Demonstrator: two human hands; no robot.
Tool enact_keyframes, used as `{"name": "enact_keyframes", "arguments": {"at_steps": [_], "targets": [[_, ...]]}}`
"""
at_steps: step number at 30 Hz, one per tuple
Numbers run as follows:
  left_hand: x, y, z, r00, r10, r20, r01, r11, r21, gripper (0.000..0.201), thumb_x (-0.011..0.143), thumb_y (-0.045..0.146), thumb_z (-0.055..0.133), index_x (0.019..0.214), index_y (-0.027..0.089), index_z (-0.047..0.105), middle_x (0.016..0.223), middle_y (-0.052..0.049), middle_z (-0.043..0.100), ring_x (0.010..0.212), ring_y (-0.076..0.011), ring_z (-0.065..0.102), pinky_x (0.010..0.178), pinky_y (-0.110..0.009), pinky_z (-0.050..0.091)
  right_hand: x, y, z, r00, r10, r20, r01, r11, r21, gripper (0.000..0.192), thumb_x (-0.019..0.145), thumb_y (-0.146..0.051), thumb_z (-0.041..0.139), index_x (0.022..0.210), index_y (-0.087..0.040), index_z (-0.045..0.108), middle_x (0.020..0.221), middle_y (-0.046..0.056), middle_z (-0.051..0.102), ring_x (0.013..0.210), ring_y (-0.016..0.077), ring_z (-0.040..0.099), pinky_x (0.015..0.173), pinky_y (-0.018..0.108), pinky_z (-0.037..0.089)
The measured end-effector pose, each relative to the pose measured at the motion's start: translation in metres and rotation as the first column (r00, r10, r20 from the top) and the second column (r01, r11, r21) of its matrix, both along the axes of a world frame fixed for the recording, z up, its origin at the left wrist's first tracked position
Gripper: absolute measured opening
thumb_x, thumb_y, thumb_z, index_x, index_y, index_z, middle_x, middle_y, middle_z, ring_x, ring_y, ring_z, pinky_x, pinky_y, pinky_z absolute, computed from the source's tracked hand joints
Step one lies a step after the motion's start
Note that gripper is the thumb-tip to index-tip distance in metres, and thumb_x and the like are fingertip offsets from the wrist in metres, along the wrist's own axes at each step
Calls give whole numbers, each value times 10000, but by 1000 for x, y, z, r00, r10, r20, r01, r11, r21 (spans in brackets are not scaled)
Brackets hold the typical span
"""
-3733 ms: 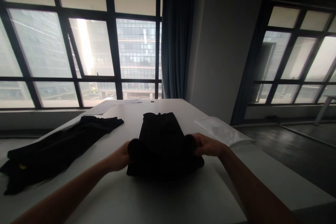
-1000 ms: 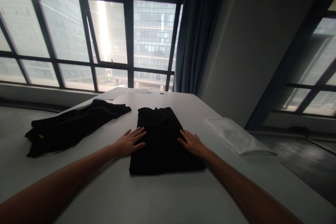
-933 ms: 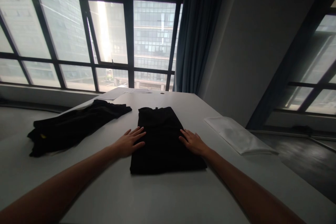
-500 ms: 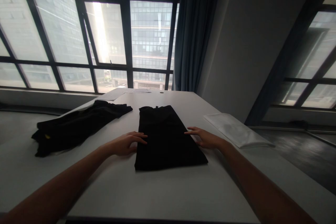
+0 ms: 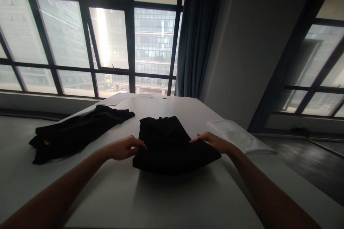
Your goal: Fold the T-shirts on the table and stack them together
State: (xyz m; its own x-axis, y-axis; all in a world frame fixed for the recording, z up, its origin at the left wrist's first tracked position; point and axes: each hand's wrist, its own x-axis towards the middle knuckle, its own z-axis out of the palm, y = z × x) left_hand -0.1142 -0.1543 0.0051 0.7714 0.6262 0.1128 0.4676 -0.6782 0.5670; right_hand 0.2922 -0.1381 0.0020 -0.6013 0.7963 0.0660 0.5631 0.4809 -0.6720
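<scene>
A folded black garment (image 5: 163, 139) lies in front of me, its kind not clear in the dim light. Its near part is lifted off the table and sags in the middle, casting a shadow below. My left hand (image 5: 125, 147) pinches the left edge, fingers on top and thumb tucked out of sight. On the opposite edge, my right hand (image 5: 212, 141) grips the cloth the same way, its fingertips on the upper face. The far end of the garment rests on the white table (image 5: 166, 200).
To the left lies another black garment (image 5: 80, 128), loosely bunched, with a small yellow mark. A folded white cloth (image 5: 236, 136) is at the right edge. Papers (image 5: 113, 99) lie at the table's far end, before the windows and a blue curtain (image 5: 193, 43).
Both hands have closed on the side edges of the black garment. Its near part has come up off the table and now bends; before, it lay flat.
</scene>
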Motion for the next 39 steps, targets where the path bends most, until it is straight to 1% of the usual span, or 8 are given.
{"name": "enact_keyframes", "arguments": {"at_steps": [3, 7, 12, 18, 24, 28, 34, 39], "targets": [[-4, 2, 4, 991, -31, 130, 61, 971, -232, 332, 834, 457, 629, 969, 183, 762, 845, -62, 755, 755, -225, 677, 703, -318, 555, -2, 1, 3, 999, 22, -44, -25, 997, -70, 318, 798, -466, 643, 866, -184, 773, 851, 48, 754, 870, 279, 690, 947, 440, 498], [-3, 29, -14, 863, 325, 386, -229, 934, -275, 469, 750, 617, 669, 831, 157, 708, 715, -36, 671, 691, -211, 641, 682, -368, 563, -23, 30, -14, 940, -191, -283, 242, 958, 156, 458, 837, -569, 586, 1008, -171, 733, 981, 84, 743, 952, 296, 669, 858, 410, 532], [-1, 67, -51, 597, 684, 420, -561, 730, -391, 676, 820, 595, 603, 1323, 150, 532, 968, -84, 681, 647, -153, 630, 628, -323, 554, -51, 68, -53, 795, -547, -263, 586, 804, 97, 579, 935, -566, 466, 1350, -171, 549, 1055, 111, 724, 946, 242, 686, 838, 363, 541], [-9, 75, -67, 764, 622, 174, -622, 781, -62, 645, 742, 418, 698, 1320, 152, 594, 996, -85, 740, 690, -198, 668, 713, -331, 545, -50, 63, -67, 889, -452, -69, 457, 867, 200, 475, 833, -363, 677, 1267, -175, 635, 1289, 127, 642, 1154, 256, 611, 1008, 392, 468], [5, 56, -48, 767, 593, 244, -641, 724, 255, 500, 895, 436, 506, 1291, 150, 613, 1298, -148, 638, 880, -234, 700, 908, -399, 525, -59, 55, -61, 882, -460, -103, 464, 809, 363, 405, 835, -244, 625, 1231, -172, 669, 1232, 125, 642, 1146, 247, 600, 1027, 392, 452], [18, 34, -39, 862, 482, 157, -505, 791, 344, 550, 880, 577, 503, 1263, 206, 639, 1443, -118, 539, 1245, -311, 560, 1058, -442, 435, -62, 53, -64, 862, -491, -124, 496, 771, 399, 378, 838, -218, 610, 1205, -165, 681, 1210, 133, 644, 1144, 243, 597, 1044, 387, 434], [6, 24, -31, 743, 657, -126, -652, 753, 87, 790, 808, 705, 508, 1388, 169, 507, 1088, -124, 706, 950, -294, 674, 810, -386, 507, -53, 53, -70, 837, -537, -103, 541, 786, 298, 384, 853, -321, 645, 1192, -142, 672, 1184, 139, 667, 1075, 238, 625, 964, 361, 465], [-9, 35, -35, 797, 603, -24, -594, 777, -210, 831, 668, 707, 664, 1302, 180, 559, 914, -51, 688, 807, -222, 641, 717, -324, 468, -43, 51, -67, 809, -568, -152, 583, 808, 83, 458, 814, -379, 715, 1207, -153, 651, 853, 46, 696, 713, 161, 633, 697, 283, 493]]}}
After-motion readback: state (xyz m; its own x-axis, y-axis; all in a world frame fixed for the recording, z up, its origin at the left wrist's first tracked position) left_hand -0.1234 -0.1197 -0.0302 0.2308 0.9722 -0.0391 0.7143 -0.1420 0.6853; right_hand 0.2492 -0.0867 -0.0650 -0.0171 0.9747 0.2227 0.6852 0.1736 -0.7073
